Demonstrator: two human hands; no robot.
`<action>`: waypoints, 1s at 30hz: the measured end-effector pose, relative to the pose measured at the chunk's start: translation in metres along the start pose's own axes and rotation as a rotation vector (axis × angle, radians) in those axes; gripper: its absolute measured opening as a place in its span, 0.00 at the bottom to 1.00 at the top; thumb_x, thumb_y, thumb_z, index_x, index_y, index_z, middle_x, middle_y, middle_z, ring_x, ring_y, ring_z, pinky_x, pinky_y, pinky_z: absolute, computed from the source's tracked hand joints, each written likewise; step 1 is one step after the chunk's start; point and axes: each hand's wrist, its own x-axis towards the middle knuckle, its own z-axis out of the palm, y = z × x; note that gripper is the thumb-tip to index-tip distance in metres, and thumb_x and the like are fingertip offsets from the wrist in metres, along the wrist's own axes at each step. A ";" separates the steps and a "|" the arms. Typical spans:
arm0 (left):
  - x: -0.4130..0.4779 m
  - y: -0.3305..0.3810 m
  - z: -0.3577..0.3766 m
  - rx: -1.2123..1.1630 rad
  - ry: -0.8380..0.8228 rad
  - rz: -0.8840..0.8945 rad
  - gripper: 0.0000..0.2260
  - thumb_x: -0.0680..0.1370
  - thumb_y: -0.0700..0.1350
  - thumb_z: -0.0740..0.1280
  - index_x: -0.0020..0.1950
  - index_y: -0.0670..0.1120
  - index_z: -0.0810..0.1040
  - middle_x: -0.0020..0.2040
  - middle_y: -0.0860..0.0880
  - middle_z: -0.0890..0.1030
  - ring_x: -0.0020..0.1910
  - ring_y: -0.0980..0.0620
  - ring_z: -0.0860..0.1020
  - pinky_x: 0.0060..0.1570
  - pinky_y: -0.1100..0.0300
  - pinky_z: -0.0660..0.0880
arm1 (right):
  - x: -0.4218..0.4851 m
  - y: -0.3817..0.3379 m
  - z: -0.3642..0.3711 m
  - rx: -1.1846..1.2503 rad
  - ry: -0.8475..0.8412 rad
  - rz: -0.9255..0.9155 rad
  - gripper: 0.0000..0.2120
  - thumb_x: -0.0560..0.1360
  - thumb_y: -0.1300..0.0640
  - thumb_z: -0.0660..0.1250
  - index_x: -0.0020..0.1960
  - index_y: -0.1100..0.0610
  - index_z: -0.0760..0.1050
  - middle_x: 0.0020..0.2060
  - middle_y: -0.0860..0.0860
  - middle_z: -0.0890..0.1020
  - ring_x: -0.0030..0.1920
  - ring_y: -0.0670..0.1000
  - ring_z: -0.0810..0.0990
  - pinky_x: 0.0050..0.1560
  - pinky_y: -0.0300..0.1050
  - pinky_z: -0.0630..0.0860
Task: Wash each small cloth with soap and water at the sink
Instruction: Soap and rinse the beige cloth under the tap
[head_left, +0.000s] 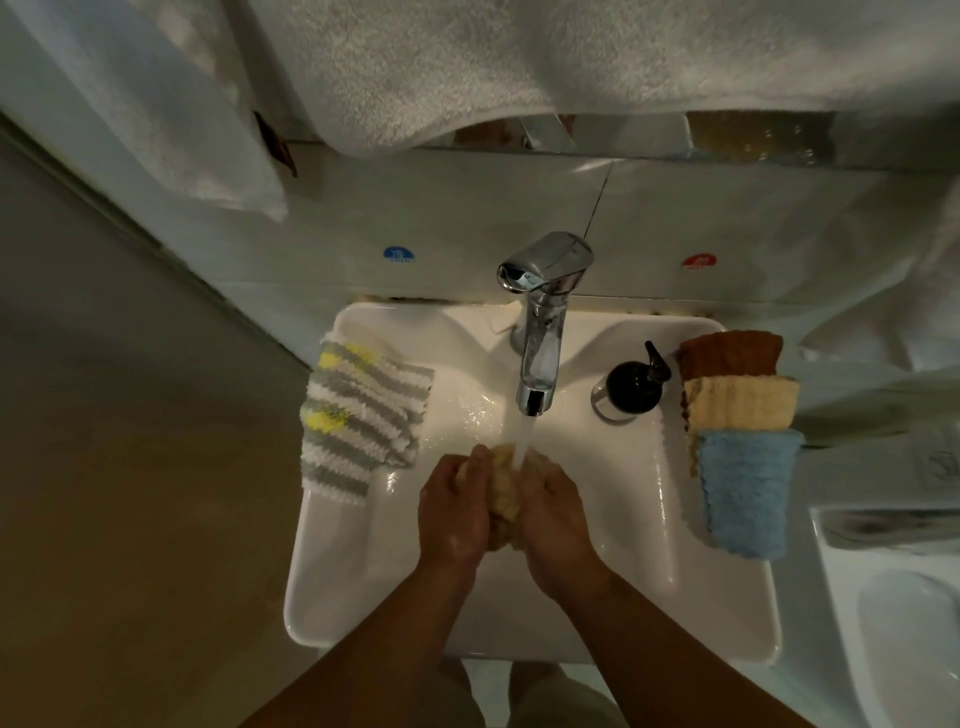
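A small yellow cloth (505, 491) is bunched up between my two hands over the white sink (639, 519). My left hand (453, 506) grips it from the left, and my right hand (553, 514) grips it from the right. Water runs from the chrome tap (540, 332) onto the top of the cloth. A black soap dispenser (631, 384) stands on the sink's right ledge. Grey, white and yellow striped cloths (358, 415) lie on the left rim. Brown (730, 353), cream (743, 402) and blue (743, 491) cloths lie on the right rim.
A large white towel (519, 67) hangs above the sink at the top of the view. Blue and red stickers mark the wall tiles behind the tap. A second white fixture (893, 613) stands at the right edge. The floor lies to the left.
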 end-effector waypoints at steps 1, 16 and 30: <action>-0.004 0.000 0.000 -0.090 -0.035 -0.026 0.16 0.80 0.60 0.64 0.50 0.49 0.80 0.44 0.48 0.84 0.44 0.50 0.84 0.40 0.54 0.81 | 0.001 -0.002 0.003 0.028 0.010 0.025 0.12 0.83 0.51 0.63 0.53 0.58 0.81 0.43 0.58 0.86 0.43 0.58 0.86 0.33 0.45 0.79; 0.000 -0.007 0.008 -0.052 -0.061 0.102 0.05 0.81 0.54 0.66 0.55 0.55 0.78 0.52 0.50 0.82 0.49 0.52 0.83 0.46 0.50 0.84 | 0.008 -0.001 -0.007 0.095 -0.029 0.148 0.17 0.78 0.58 0.69 0.65 0.45 0.73 0.55 0.51 0.83 0.53 0.55 0.85 0.45 0.51 0.83; -0.012 -0.004 0.009 -0.214 -0.165 -0.016 0.11 0.83 0.51 0.63 0.66 0.60 0.74 0.55 0.52 0.83 0.50 0.55 0.84 0.42 0.57 0.83 | 0.004 -0.006 0.004 -0.399 0.076 -0.268 0.17 0.78 0.42 0.64 0.38 0.54 0.75 0.32 0.51 0.79 0.34 0.48 0.80 0.36 0.47 0.77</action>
